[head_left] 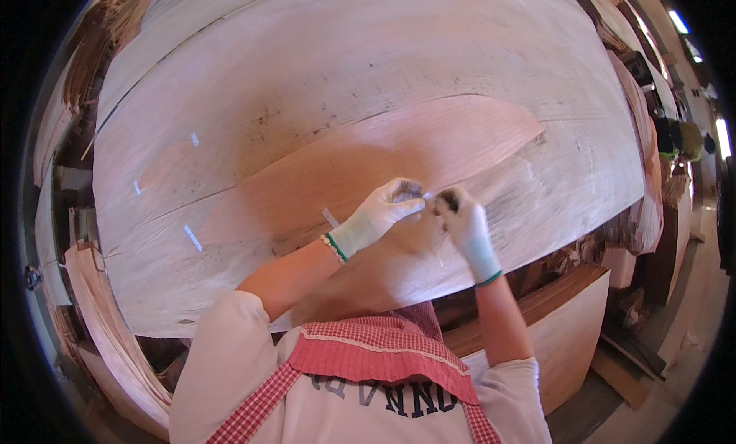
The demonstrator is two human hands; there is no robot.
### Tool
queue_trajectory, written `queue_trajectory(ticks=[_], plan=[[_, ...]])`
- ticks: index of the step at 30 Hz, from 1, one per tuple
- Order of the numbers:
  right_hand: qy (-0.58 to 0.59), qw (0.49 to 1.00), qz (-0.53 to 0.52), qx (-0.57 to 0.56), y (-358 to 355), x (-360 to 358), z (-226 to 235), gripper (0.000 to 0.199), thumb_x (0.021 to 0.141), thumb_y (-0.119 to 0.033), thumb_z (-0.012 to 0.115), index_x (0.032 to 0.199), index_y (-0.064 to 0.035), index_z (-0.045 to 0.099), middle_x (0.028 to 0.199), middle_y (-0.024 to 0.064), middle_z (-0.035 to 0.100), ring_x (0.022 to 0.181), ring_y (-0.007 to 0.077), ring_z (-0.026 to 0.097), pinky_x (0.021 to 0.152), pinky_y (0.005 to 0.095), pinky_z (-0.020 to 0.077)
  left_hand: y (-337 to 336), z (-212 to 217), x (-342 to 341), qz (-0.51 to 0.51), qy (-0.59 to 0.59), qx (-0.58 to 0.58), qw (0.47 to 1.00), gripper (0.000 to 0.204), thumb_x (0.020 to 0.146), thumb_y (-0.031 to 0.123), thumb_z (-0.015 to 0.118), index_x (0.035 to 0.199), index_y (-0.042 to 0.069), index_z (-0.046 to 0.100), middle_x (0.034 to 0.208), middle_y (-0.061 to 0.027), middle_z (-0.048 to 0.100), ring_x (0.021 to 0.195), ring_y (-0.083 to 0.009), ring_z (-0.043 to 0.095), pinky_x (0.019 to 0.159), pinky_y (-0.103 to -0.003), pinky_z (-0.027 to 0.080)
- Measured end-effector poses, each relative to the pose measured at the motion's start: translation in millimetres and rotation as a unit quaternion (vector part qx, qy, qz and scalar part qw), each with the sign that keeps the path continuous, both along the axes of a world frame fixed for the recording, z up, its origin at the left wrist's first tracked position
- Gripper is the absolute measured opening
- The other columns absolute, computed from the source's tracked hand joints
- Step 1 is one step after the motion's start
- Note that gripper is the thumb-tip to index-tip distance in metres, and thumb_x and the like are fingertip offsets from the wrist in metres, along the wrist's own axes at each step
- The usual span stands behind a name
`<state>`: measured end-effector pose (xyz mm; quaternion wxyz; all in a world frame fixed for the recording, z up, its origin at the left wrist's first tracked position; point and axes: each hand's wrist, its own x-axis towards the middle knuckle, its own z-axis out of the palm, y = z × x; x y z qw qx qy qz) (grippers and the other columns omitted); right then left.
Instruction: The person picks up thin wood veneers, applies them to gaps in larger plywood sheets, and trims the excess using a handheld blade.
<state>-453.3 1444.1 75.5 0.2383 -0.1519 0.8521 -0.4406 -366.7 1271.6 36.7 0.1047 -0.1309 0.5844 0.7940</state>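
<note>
Both my hands wear white gloves with green cuffs and darkened fingertips, and meet above a large pale wood veneer sheet (506,53). My left hand (383,208) is closed in a pinch, thumb toward the fingers, with a small white piece (428,196) at the fingertips that looks like tape. Close beside it, my right hand (465,218) has curled, slightly blurred fingers; whatever they hold is hidden. Under the hands lies a long reddish veneer piece (468,126) with a curved end, flat on the sheet. A short white tape strip (330,218) sits by my left wrist.
Several more tape strips (192,238) stick to the sheet's left part. A long crack (180,45) crosses the upper left. Stacked veneer (107,306) stands at the left, and another stack (571,329) at the lower right. Dark and green items (678,140) hang at far right.
</note>
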Motion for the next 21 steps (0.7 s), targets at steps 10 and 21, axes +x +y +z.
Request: queue_trajectory(ticks=[10,21], plan=[[-0.188,0.972,-0.097,-0.099,-44,-43,-53,0.017,0.09,-0.015,0.063,0.09,0.0019,0.06,0.071,0.0049,0.063,0.06,0.0094,0.058,0.051,0.0264,0.0473,-69,-33,-109,0.205,0.069,-0.447,0.868,0.011,0.084,0.013,0.065,0.088,0.003,0.061,0.088,-0.0088,0.067,0.08,-0.02,0.064,0.071,-0.032,0.051],[-0.046,0.997,-0.062,-0.028,-31,-84,-75,0.016,0.087,-0.019,0.066,0.087,-0.0033,0.061,0.073,0.0038,0.064,0.056,0.01,0.058,0.046,0.0253,0.0413,-53,-56,-169,0.189,0.062,-0.676,0.71,0.027,0.08,0.022,0.069,0.104,0.013,0.061,0.125,-0.0049,0.058,0.122,-0.0279,0.049,0.103,-0.045,0.036]])
